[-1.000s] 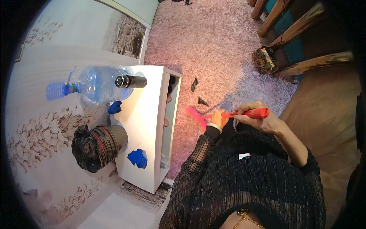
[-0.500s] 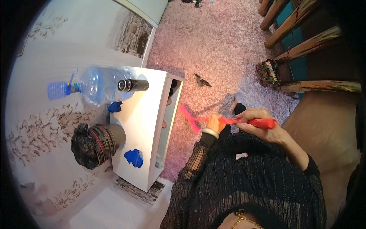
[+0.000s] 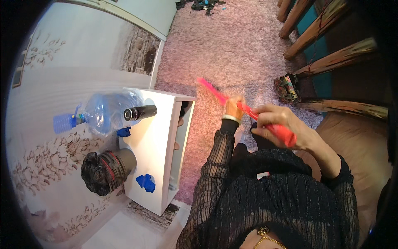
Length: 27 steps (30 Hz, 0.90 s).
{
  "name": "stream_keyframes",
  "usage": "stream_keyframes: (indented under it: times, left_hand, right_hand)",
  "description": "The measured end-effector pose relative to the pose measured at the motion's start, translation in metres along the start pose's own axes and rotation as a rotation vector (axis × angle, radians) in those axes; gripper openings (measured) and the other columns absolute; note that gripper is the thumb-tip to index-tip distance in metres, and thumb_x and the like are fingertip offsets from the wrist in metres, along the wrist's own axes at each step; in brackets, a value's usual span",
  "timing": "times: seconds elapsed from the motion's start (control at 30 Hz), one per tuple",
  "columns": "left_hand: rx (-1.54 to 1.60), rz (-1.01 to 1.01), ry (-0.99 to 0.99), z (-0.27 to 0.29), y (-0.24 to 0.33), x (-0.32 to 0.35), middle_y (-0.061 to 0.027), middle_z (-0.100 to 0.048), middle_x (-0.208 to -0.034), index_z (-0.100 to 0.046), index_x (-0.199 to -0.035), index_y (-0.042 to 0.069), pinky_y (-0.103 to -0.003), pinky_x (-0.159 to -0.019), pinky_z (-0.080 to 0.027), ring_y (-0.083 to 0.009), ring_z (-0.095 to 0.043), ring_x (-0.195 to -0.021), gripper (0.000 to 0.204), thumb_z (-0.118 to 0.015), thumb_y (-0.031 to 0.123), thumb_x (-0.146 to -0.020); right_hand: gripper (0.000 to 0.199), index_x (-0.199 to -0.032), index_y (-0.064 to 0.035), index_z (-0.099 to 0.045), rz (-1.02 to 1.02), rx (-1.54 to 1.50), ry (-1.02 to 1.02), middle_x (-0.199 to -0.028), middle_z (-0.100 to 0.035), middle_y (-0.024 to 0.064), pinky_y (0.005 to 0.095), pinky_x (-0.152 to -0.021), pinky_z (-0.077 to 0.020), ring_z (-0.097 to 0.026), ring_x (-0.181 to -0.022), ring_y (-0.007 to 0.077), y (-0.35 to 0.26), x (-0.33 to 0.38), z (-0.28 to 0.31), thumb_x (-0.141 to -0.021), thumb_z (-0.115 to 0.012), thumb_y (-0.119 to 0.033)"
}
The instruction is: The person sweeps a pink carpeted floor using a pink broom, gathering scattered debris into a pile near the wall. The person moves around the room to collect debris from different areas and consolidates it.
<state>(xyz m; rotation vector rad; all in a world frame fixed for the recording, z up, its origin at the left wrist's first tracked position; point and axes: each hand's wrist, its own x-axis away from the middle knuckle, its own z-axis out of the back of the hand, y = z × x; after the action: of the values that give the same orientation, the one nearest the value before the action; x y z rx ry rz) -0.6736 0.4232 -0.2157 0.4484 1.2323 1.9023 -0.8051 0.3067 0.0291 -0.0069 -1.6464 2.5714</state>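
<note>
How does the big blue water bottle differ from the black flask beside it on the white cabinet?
The blue water bottle is large, translucent and crumpled, with a blue cap; the black flask is slim, opaque and dark with a shiny end. Both lie on their sides at the white cabinet, against each other.

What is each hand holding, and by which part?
Both grip one red-pink long-handled tool: right hand around its thick red handle end, left hand further along the shaft, below the pink tip.
</note>
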Motion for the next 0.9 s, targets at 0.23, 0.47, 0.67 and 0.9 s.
stream_keyframes:
  times: [0.23,0.47,0.67,0.9]
  left_hand:
    - [-0.128,-0.01,-0.131,0.002,0.043,0.002,-0.0177,-0.053,-0.06,-0.05,-0.056,0.003,-0.044,-0.056,-0.043,-0.0363,-0.055,-0.061,0.017,-0.059,0.008,-0.07]
    - [-0.117,0.118,-0.485,-0.047,-0.027,0.087,-0.0195,-0.055,-0.06,-0.052,-0.057,0.003,-0.045,-0.052,-0.043,-0.0388,-0.057,-0.061,0.013,-0.06,0.009,-0.066]
    - [-0.288,0.05,-0.486,-0.063,-0.025,0.01,-0.0205,-0.058,-0.063,-0.056,-0.059,0.003,-0.044,-0.055,-0.045,-0.0372,-0.058,-0.062,0.017,-0.061,0.015,-0.069]
    - [-0.192,-0.009,-0.183,-0.037,0.012,-0.12,-0.0206,-0.056,-0.064,-0.054,-0.058,0.001,-0.043,-0.055,-0.044,-0.0367,-0.056,-0.062,0.016,-0.06,0.011,-0.069]
  right_hand:
    - [0.015,-0.08,-0.002,-0.058,-0.014,-0.025,0.112,-0.103,-0.059,0.0218,0.0366,-0.073,-0.0495,-0.062,-0.084,0.0331,-0.001,0.042,0.025,-0.076,-0.068,-0.013]
    - [0.017,-0.076,-0.0008,-0.059,-0.302,-0.347,0.071,-0.074,-0.059,0.0106,0.0308,-0.061,-0.0444,-0.056,-0.068,0.0186,0.091,0.048,-0.009,-0.081,-0.065,-0.016]
    - [0.017,-0.078,0.0004,-0.061,-0.389,-0.335,0.087,-0.086,-0.065,0.0161,0.0341,-0.076,-0.0486,-0.064,-0.087,0.0263,0.09,0.026,0.038,-0.079,-0.067,-0.015]
    - [0.016,-0.08,-0.0017,-0.058,0.098,-0.033,0.179,-0.106,-0.059,0.0209,0.0365,-0.07,-0.0484,-0.062,-0.081,0.031,0.059,-0.013,0.088,-0.077,-0.069,-0.013]
